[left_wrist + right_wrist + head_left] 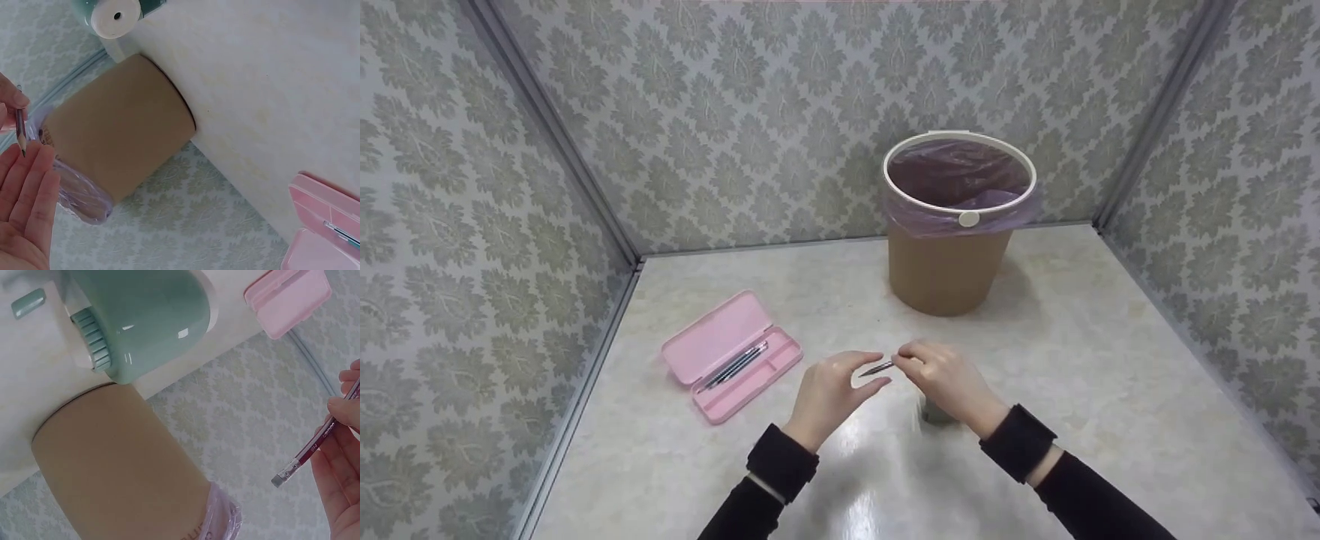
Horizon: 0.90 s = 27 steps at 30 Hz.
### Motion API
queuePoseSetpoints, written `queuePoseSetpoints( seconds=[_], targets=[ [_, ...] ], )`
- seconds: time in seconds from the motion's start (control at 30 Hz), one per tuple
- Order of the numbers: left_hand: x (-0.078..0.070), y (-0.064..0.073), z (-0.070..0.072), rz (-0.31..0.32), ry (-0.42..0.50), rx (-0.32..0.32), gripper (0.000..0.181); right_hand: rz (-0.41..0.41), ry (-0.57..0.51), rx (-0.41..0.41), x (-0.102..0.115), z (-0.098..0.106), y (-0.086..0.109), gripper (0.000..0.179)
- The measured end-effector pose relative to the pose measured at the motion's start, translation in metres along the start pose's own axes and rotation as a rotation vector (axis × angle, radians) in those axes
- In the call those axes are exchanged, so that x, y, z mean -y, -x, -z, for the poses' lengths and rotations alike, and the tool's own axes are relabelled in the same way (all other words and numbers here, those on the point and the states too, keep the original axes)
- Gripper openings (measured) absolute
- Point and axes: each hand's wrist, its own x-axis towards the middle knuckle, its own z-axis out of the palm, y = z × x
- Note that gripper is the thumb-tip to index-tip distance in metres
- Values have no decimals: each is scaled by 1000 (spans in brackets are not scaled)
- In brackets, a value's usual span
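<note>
My right hand [949, 379] pinches a dark red pencil [315, 449] between thumb and fingers. Its grey eraser end sticks out on one side, and its sharpened point faces my left hand [832, 386]. That left hand is held around the point, thumb and forefinger apart in the head view; the left wrist view has its fingers [34, 191] straight, right by the tip. Below my right hand stands a green pencil sharpener [152, 320], mostly hidden by it in the head view. Its pale round face with a dark hole [115, 17] shows in the left wrist view.
An open pink pencil case [716, 341] with several pens [739, 364] in it lies on the left of the table. A brown bin [945, 274] lined with a purple bag stands at the back, near the patterned wall [780, 112].
</note>
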Motion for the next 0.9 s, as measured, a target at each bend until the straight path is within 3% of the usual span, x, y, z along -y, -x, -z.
queuePoseSetpoints(
  seconds=[0.4, 0.67, 0.9],
  targets=[
    [8, 19, 10, 51, -96, -30, 35, 128, 78, 27, 0, -15, -13, 17],
    [7, 17, 2, 80, -131, -53, 19, 194, 119, 84, 8, -15, -21, 13],
    [8, 18, 2, 106, -121, -61, 11, 201, 112, 96, 12, -15, -23, 17]
  ],
)
